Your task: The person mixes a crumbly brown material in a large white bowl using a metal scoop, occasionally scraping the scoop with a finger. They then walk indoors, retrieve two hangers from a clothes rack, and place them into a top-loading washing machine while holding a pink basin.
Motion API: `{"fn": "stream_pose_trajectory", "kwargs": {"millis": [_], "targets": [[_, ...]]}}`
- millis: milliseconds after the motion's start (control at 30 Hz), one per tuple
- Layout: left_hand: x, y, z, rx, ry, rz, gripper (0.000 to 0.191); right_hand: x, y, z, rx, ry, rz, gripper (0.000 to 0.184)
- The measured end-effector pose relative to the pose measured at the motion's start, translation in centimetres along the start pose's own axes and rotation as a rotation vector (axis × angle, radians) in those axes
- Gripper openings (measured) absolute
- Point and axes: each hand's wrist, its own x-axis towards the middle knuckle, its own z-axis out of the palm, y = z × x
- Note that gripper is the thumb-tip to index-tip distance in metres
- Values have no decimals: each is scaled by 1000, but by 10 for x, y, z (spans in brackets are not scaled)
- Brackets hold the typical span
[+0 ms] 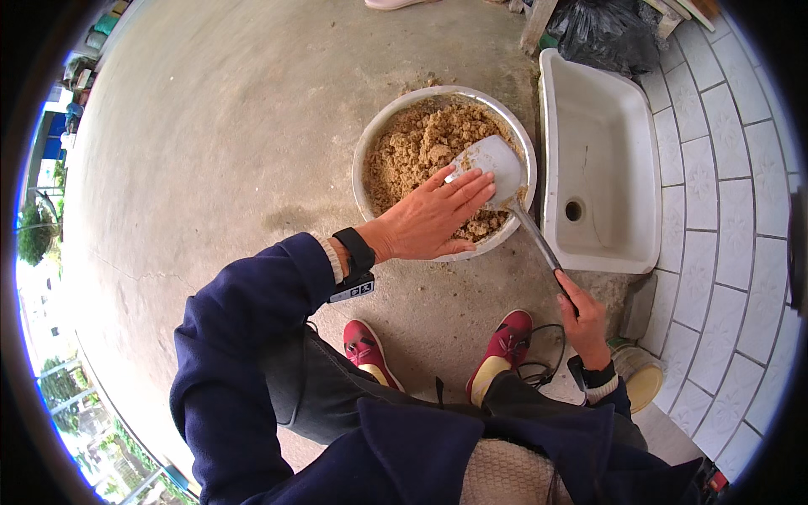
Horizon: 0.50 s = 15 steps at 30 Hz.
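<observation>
My right hand (584, 320) grips the dark end of the handle of a metal wok spatula (536, 230). The spatula's broad blade (495, 165) lies tilted over a round metal basin (529, 142). Crumbly, moist brown mash (416, 142) fills much of the basin, with some stuck to the blade and its neck. Flat and with its fingers extended, my left hand (426, 211) reaches across the near side of the basin. Its fingertips rest against the blade, and its palm hides part of the mash and rim.
Right of the basin stands a white ceramic sink (600, 151) with a drain hole, against a white tiled wall (701, 196). A black plastic bag (600, 38) lies beyond it. A bucket (636, 375) and a cable (536, 372) are near my feet on the concrete floor (240, 126).
</observation>
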Motion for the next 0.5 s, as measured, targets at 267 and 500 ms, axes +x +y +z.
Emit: {"fn": "stream_pose_trajectory", "kwargs": {"millis": [267,500], "targets": [[-6,-33,-5,115,-1,-465,77,-4,-7,-3,51,-14,-32,41],[7,-3,-13,77,84,-9,85,0,-7,1,-20,-47,-17,42]]}}
